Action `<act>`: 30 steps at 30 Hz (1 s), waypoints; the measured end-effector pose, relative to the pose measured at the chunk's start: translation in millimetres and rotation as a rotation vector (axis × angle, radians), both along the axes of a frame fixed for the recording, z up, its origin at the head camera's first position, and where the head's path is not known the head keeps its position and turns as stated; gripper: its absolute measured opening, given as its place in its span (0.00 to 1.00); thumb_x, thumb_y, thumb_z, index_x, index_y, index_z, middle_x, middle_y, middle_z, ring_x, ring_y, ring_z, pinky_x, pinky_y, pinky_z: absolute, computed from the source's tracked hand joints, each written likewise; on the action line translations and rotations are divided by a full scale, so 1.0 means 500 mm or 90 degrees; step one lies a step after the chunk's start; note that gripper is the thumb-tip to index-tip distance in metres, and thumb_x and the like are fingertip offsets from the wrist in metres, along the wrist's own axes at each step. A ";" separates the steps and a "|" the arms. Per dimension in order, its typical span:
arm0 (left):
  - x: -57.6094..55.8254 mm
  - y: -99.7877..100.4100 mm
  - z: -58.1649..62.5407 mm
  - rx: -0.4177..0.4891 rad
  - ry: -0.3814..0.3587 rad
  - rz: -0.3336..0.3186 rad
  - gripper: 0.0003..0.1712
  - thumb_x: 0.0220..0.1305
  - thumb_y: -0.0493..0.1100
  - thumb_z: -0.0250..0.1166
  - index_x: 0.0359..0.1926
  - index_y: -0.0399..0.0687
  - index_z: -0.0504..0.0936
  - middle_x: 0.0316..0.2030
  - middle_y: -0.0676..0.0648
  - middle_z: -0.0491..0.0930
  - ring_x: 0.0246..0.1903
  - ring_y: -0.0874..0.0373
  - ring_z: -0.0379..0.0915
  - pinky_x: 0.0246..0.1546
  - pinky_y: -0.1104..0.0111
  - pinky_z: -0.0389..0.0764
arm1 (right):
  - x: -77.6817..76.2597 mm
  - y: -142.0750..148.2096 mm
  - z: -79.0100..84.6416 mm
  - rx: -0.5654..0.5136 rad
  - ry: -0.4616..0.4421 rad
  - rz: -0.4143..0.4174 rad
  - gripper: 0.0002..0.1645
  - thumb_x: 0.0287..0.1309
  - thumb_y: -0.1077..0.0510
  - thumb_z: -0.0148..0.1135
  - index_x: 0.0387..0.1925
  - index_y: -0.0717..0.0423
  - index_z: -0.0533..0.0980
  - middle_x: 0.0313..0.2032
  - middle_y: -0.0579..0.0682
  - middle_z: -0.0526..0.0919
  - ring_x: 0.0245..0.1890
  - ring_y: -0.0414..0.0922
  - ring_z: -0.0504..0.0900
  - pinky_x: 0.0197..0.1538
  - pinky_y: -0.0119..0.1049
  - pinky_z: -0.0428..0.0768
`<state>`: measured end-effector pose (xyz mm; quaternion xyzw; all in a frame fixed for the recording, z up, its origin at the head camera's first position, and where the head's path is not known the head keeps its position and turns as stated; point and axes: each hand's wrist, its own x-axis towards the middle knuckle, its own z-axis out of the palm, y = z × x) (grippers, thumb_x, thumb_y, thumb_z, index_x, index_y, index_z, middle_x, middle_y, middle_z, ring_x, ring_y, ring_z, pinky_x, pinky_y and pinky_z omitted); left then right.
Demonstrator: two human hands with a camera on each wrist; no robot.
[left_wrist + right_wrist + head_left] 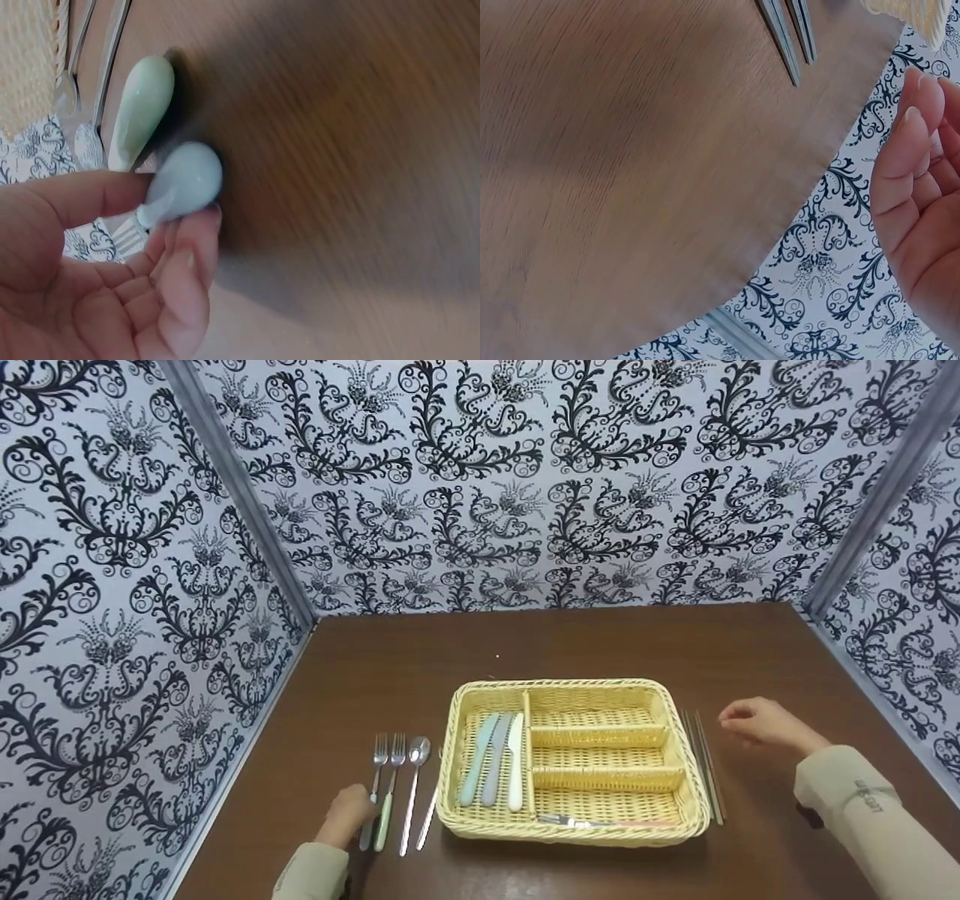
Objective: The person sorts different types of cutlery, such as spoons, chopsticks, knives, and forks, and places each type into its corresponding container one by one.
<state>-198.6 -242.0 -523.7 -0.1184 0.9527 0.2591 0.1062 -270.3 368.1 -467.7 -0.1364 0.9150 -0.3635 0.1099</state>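
My left hand (351,810) is at the left of the table, its thumb and fingers pinching the grey-blue handle of a fork (191,176). Beside it lies a second fork with a green handle (383,821). Farther right is a spoon (418,751), and another slim metal handle (427,821) shows by the basket. My right hand (769,724) hovers at the right with fingers loosely curled and nothing in them. Metal chopsticks (710,769) lie between that hand and the basket; their tips also show in the right wrist view.
A woven basket (574,684) with dividers stands mid-table. Three knives (493,765) lie in its left compartment; pink-handled cutlery (637,823) lies in the front one. Patterned walls (487,510) rise behind and at both sides of the brown table (390,660).
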 end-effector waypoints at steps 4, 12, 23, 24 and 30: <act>-0.003 -0.007 -0.004 0.046 0.003 -0.001 0.04 0.49 0.31 0.57 0.25 0.31 0.73 0.20 0.43 0.71 0.20 0.52 0.69 0.19 0.62 0.75 | 0.001 -0.005 0.004 0.011 -0.014 -0.002 0.12 0.58 0.61 0.55 0.37 0.69 0.75 0.18 0.48 0.73 0.15 0.38 0.71 0.20 0.32 0.73; -0.018 -0.014 0.012 0.111 0.012 0.012 0.05 0.48 0.32 0.58 0.24 0.32 0.70 0.19 0.46 0.67 0.19 0.54 0.67 0.19 0.64 0.76 | 0.006 -0.012 0.019 0.008 0.000 -0.007 0.12 0.59 0.61 0.54 0.38 0.70 0.74 0.20 0.51 0.75 0.16 0.39 0.73 0.21 0.33 0.75; -0.045 0.155 0.162 0.327 0.221 -0.071 0.10 0.52 0.35 0.64 0.32 0.31 0.75 0.25 0.43 0.76 0.20 0.60 0.70 0.22 0.69 0.77 | 0.056 -0.229 0.101 -0.120 0.028 0.051 0.16 0.56 0.57 0.59 0.42 0.65 0.76 0.31 0.55 0.80 0.22 0.39 0.76 0.28 0.34 0.79; -0.042 0.178 0.176 0.373 0.226 -0.090 0.10 0.53 0.35 0.64 0.33 0.30 0.75 0.25 0.44 0.76 0.20 0.61 0.70 0.23 0.70 0.77 | 0.065 -0.256 0.107 -0.132 0.027 0.071 0.16 0.56 0.57 0.59 0.42 0.65 0.76 0.31 0.56 0.80 0.23 0.40 0.76 0.29 0.35 0.80; -0.022 0.302 0.225 0.587 0.184 -0.176 0.12 0.55 0.35 0.63 0.36 0.28 0.73 0.24 0.48 0.76 0.18 0.63 0.72 0.24 0.67 0.81 | 0.138 -0.393 0.131 -0.167 0.060 0.129 0.15 0.57 0.56 0.59 0.41 0.64 0.76 0.31 0.53 0.81 0.24 0.39 0.76 0.29 0.35 0.80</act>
